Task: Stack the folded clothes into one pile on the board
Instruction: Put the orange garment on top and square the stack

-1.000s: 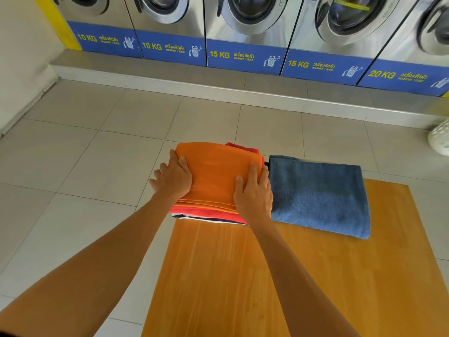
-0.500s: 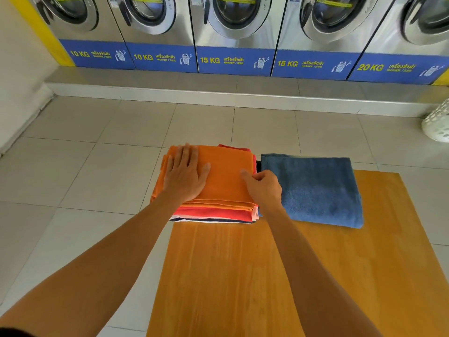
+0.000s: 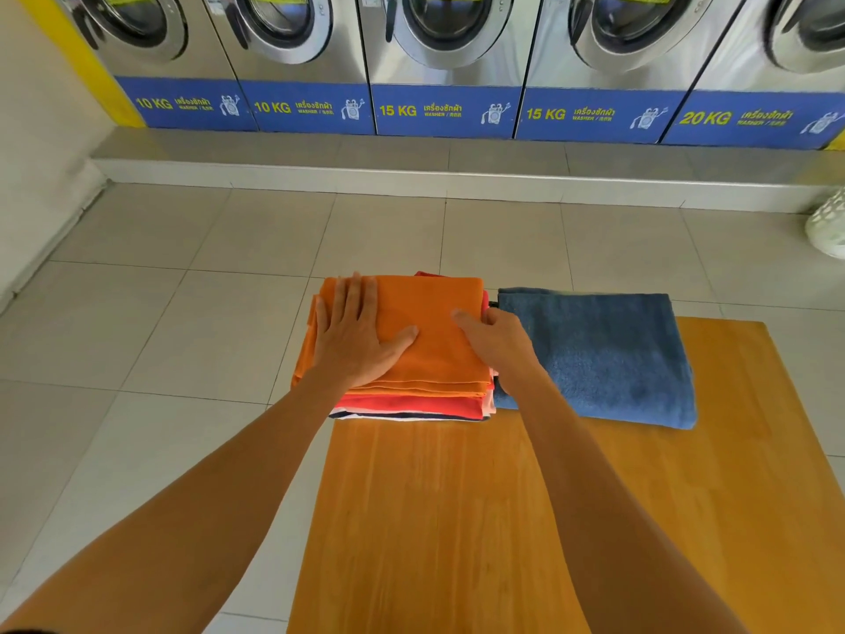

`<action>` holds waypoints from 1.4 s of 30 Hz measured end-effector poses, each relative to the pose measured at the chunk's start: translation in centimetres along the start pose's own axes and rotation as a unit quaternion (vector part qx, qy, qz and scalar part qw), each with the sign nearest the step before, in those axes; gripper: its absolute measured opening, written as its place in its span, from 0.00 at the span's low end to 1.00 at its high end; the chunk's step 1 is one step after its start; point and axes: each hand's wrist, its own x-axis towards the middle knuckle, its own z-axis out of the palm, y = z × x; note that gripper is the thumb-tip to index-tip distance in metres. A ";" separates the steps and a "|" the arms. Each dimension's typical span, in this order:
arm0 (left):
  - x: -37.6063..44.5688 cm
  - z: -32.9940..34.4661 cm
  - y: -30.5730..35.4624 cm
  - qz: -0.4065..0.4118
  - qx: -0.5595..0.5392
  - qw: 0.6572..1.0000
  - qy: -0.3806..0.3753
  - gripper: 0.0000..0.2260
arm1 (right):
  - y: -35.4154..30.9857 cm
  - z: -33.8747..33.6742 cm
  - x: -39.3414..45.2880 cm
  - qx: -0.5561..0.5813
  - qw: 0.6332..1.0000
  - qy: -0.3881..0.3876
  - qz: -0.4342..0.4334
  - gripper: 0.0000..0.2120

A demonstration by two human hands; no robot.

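Orange cloth tops a pile of folded clothes (image 3: 411,395) sitting at the far left corner of a wooden board (image 3: 457,519), with red, pale and dark layers showing at its near edge. The pile's left side overhangs the board's edge slightly, above a tiled floor (image 3: 183,322). The left hand (image 3: 354,334) lies flat on the orange top, fingers straight and spread, pressing down and gripping nothing. The right hand (image 3: 496,340) sits at the pile's right edge with its fingers curled down into the narrow gap beside it; whether they have hold of any layer cannot be told. A folded blue towel (image 3: 603,359) lies on the board just to the right, almost touching the pile, and is not yet stacked. A row of washing machines (image 3: 448,61) stands along the far wall. The step looks like squaring up the pile. To do it well, the flat hand should hold the top steady while the other nudges the side layers flush, and the pile is best drawn fully onto the board before the towel goes on top.
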 end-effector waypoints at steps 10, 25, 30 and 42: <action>0.0 -0.4 -0.2 0.001 -0.019 0.999 -0.046 0.58 | -0.7 -0.3 -1.3 -0.039 0.993 -0.110 0.010 0.22; 0.9 -0.7 -0.9 -0.027 -0.070 0.995 -0.068 0.39 | -0.8 -0.1 -1.7 0.152 0.987 -0.048 0.022 0.12; 1.1 -1.3 -1.1 -0.047 -0.110 0.989 -0.089 0.48 | 0.5 0.5 -2.2 0.212 0.977 -0.027 0.021 0.02; 0.7 -1.1 -1.4 -0.034 -0.119 0.988 -0.087 0.49 | -2.2 0.4 1.2 0.193 0.980 0.001 0.051 0.09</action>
